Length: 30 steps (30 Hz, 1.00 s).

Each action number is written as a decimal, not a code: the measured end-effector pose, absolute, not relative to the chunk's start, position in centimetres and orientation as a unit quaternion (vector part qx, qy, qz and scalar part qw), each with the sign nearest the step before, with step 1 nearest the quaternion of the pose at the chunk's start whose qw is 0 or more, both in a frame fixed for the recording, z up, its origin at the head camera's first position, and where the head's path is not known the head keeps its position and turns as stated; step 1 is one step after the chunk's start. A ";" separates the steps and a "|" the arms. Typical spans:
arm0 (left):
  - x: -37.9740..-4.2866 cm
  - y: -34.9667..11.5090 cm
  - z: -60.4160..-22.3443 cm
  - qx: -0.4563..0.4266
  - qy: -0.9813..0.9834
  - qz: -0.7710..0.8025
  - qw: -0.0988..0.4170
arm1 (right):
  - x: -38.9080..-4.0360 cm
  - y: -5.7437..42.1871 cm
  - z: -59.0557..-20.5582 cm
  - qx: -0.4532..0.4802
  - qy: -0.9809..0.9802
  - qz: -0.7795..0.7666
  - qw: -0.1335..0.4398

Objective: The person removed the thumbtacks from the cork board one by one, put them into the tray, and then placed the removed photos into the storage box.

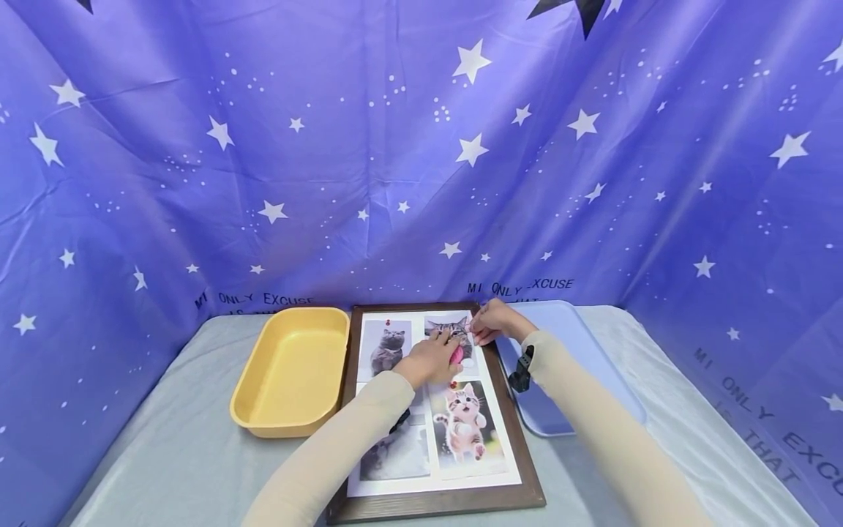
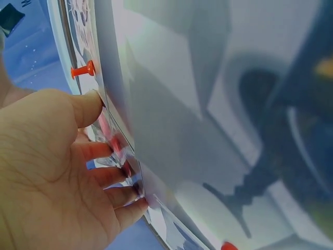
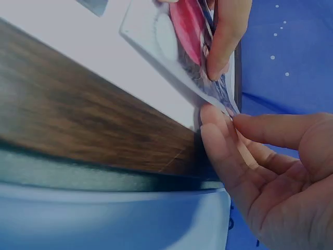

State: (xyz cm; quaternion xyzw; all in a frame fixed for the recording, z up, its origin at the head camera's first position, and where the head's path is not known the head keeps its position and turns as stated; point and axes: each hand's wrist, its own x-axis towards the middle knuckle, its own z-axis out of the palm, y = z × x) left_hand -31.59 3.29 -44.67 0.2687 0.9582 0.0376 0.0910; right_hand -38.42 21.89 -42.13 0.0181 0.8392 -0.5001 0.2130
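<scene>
A tabby cat photo (image 1: 454, 326) lies at the upper right of a brown-framed board (image 1: 435, 503). My left hand (image 1: 431, 359) rests on it, fingers extended, pressing it against the board. At the photo's upper right edge, my right hand (image 1: 495, 320) pinches the corner between thumb and fingers; the right wrist view shows that edge bent up from the white backing. Below is a kitten photo (image 1: 465, 432) with a red push pin (image 1: 453, 385) at its top. A grey cat photo (image 1: 387, 355) has its own red pin (image 1: 388, 322). My left forearm partly covers the lower-left photo (image 1: 398, 457).
To the board's left stands a deep yellow tray (image 1: 296, 380). A light blue tray (image 1: 569, 326) lies at its right, partly beneath my right forearm. Grey cloth (image 1: 178, 417) covers the table, and a purple star-printed curtain (image 1: 369, 146) hangs behind.
</scene>
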 end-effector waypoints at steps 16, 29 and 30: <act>-32.0 2.8 -44.2 0.289 0.952 0.072 0.068 | -38.1 22.4 -43.3 0.041 0.809 -0.531 0.248; -30.3 -1.4 -36.7 0.301 0.950 0.082 -0.011 | -38.1 23.0 -43.5 0.050 0.798 -0.549 0.243; -30.1 -2.2 -36.1 0.299 0.950 0.084 -0.020 | -38.1 23.0 -43.5 0.050 0.797 -0.550 0.243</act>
